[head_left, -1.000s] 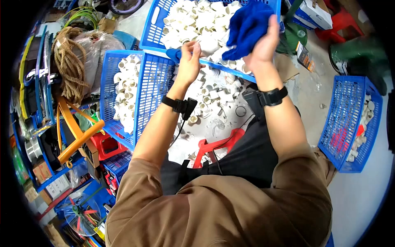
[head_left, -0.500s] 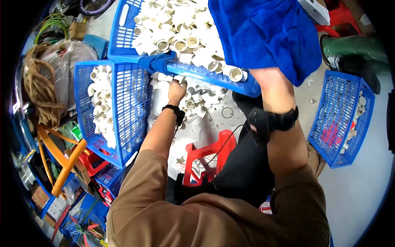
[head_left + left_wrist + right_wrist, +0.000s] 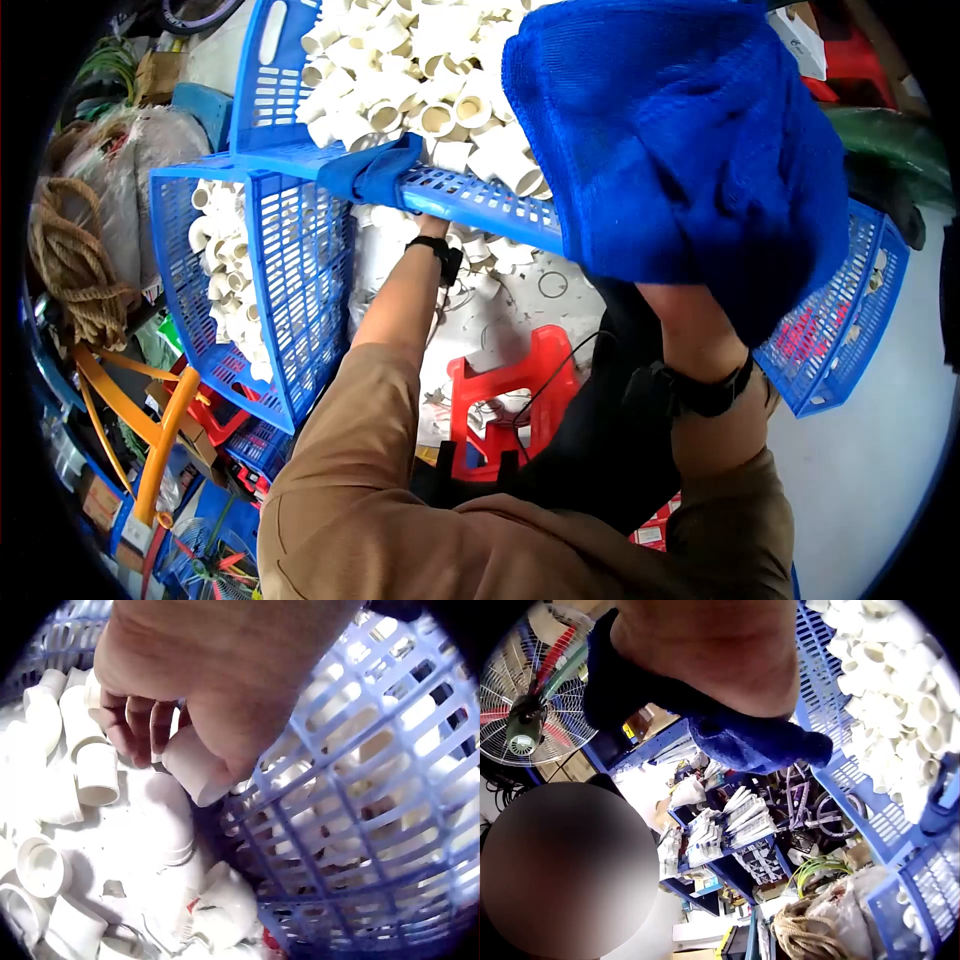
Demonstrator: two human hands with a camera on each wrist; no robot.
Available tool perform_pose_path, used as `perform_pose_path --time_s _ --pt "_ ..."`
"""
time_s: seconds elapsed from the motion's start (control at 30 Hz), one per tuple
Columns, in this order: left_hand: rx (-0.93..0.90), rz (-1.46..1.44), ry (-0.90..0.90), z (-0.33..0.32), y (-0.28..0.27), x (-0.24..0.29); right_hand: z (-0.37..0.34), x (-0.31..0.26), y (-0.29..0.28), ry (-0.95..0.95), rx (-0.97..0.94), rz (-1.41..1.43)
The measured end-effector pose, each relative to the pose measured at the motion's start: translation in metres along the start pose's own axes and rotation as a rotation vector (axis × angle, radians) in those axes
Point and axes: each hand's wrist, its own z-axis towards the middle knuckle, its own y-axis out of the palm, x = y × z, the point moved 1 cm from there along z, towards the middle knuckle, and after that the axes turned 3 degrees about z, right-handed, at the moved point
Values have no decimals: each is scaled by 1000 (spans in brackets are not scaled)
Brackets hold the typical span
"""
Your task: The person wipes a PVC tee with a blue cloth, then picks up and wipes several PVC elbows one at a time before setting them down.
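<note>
My left hand (image 3: 202, 667) pinches a short white pipe fitting (image 3: 193, 769) between thumb and fingers, over loose fittings (image 3: 97, 774) beside a blue crate wall (image 3: 352, 787). In the head view, that hand is mostly hidden under the rim of the upper blue crate (image 3: 480, 208), where a blue cloth strip (image 3: 375, 170) is tied. A large blue cloth (image 3: 680, 140) spreads over my right hand (image 3: 685, 310) at this crate's right side, hiding the fingers. The right wrist view shows the cloth (image 3: 742, 742) bunched against my right hand (image 3: 712, 652); whether the fingers curl is unclear.
White fittings (image 3: 430, 90) fill the upper crate. Another crate (image 3: 300, 290) with fittings stands at left, a third (image 3: 850, 320) at right. A red stool (image 3: 510, 395) stands between the legs. Rope (image 3: 75, 260) and an orange frame (image 3: 165, 440) are at far left.
The blue cloth has come up large over the right hand and now covers the crate's right side. My left hand has gone from above the crate rim to below it, and now pinches a fitting.
</note>
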Motion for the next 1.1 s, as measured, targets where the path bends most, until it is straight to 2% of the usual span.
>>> perform_pose_path --time_s 0.03,0.07,0.1,0.13,0.17,0.2,0.23,0.27,0.3,0.33,0.37,0.4,0.43,0.47,0.5,0.53,0.57,0.6,0.63,0.7,0.73,0.77,0.83,0.87,0.9,0.97,1.0,1.07,1.1 --pt "81 -3 54 -8 -1 -5 10 11 9 -167 -114 127" --pt "155 -54 86 -20 -3 -11 19 -4 27 -13 184 209" --pt "13 -236 -50 -37 -58 15 30 -11 26 77 232 462" --pt "-104 -720 -432 -59 -109 37 10 -8 20 -145 200 395" --pt "100 -844 -362 -83 -105 33 -11 -5 15 -367 170 325" --pt "65 -971 -322 -104 -117 30 -3 -20 17 -281 201 359" --pt "41 -937 -340 -128 -154 38 10 -34 20 -195 230 397" --pt "66 -1129 -293 -150 -165 36 14 -29 40 -11 74 523" --pt "72 -1179 -254 -173 -203 44 14 -28 59 171 -91 645" --pt "191 -1250 -131 -190 -231 53 17 -44 59 156 -85 671" --pt "307 -1314 0 -204 -257 60 21 -67 54 13 149 730" --pt "354 -1283 36 -216 -288 69 23 -90 48 -127 387 783" --pt "398 -1250 70 -228 -314 74 20 -112 42 -136 397 810" --pt "478 -1069 111 -235 -333 73 13 -133 38 131 139 1696" --pt "591 -874 102 -243 -351 76 8 -151 35 438 -244 2531" --pt "674 -738 85 -243 -372 90 -9 -133 77 187 -511 2201" --pt "752 -604 71 -243 -387 100 -23 -139 81 221 -602 2062" --pt "648 -541 63 -245 -393 102 -30 -157 67 -1 -406 1816" --pt "717 -550 53 -241 -401 109 -35 -175 51 -192 -211 1551" --pt "530 -410 -60 -247 -420 126 -43 -179 36 -110 -206 1411" --pt "581 -515 12 -245 -418 128 -41 -177 29 -48 -258 1306" --pt "469 -483 -45 -247 -416 129 -41 -177 32 -101 -132 1191" --pt "398 -588 -122 -248 -423 136 -41 -174 31 -270 66 1079" --pt "331 -876 -177 -242 -417 130 -39 -168 23 -404 74 1040" --pt "206 -1129 -264 -241 -418 129 -39 -162 15 -448 19 993" --pt "167 -1219 -388 -243 -440 159 -33 -153 16 -572 18 845" --pt "166 -1213 -382 -244 -440 158 -34 -152 15 -570 27 847" --pt "280 -750 -219 -243 -444 154 -33 -153 18 -487 28 1013" --pt "278 -747 -211 -243 -444 152 -34 -156 26 -429 109 1015"
